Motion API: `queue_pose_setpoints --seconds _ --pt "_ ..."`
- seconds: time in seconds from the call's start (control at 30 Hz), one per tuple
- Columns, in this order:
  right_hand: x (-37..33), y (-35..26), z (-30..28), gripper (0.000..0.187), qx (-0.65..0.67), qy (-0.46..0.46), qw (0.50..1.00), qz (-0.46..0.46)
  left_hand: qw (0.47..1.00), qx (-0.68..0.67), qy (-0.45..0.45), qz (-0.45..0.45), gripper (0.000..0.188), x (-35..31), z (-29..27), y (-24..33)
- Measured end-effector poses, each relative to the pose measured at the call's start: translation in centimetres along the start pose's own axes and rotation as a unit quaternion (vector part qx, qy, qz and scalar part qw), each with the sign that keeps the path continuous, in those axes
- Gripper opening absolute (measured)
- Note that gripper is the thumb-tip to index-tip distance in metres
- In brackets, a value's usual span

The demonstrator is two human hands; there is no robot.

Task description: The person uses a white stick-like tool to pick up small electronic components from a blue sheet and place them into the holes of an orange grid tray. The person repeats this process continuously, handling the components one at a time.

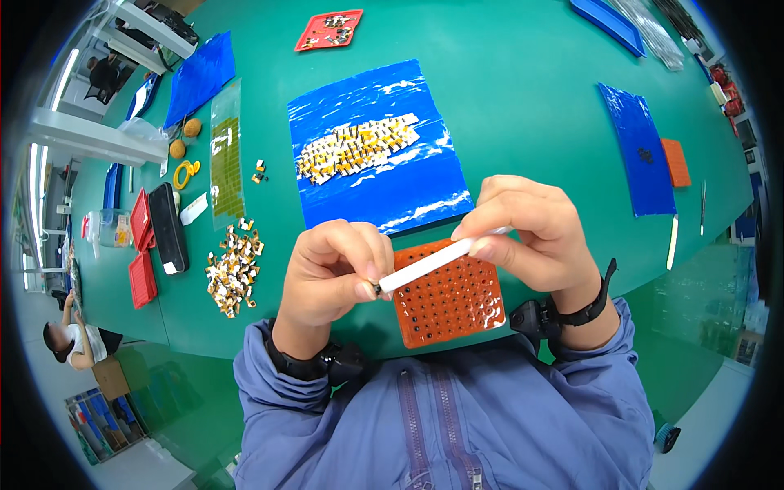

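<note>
My right hand [531, 233] is closed on a flat white stick [429, 263], pinched between thumb and fingers. The stick slants down to the left, and its end meets the fingertips of my left hand [339, 265]. Those fingers pinch a small dark part [377, 288], mostly hidden, so its kind is unclear. Below the stick lies an orange tray [453, 331] with rows of small dark spots, perhaps holes or tiny parts. Past my hands, a blue sheet [351, 208] bears many small white-and-gold pieces [359, 147] packed in slanting rows.
A loose heap of white-and-gold pieces [234, 269] lies to the left. Beyond it are a black case [168, 229], red trays [142, 279], yellow scissors [186, 173] and a green gridded sheet [227, 163]. At right, another blue sheet [641, 155] lies beside tweezers [703, 208].
</note>
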State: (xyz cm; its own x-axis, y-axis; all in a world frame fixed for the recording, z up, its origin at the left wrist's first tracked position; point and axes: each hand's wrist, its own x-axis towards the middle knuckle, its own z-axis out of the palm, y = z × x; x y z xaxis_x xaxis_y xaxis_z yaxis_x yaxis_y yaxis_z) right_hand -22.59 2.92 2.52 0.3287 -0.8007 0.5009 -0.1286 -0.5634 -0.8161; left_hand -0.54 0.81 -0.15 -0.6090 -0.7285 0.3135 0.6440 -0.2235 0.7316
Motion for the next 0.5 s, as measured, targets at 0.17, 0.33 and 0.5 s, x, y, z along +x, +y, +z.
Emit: queue_pose_setpoints --seconds 0.17,0.33,0.5 --pt "-0.2 -0.2 0.0 0.008 -0.016 0.004 0.999 0.036 0.999 0.018 0.028 0.001 0.012 0.0 0.0 0.2" --pt "-0.3 -0.8 0.4 0.011 0.048 0.081 0.995 0.02 0.996 0.054 0.077 0.012 0.012 0.1 -0.2 0.0" --pt "-0.4 -2.1 0.8 0.013 0.087 0.065 0.993 -0.037 0.99 0.101 0.095 0.01 0.008 0.2 -1.0 0.0"
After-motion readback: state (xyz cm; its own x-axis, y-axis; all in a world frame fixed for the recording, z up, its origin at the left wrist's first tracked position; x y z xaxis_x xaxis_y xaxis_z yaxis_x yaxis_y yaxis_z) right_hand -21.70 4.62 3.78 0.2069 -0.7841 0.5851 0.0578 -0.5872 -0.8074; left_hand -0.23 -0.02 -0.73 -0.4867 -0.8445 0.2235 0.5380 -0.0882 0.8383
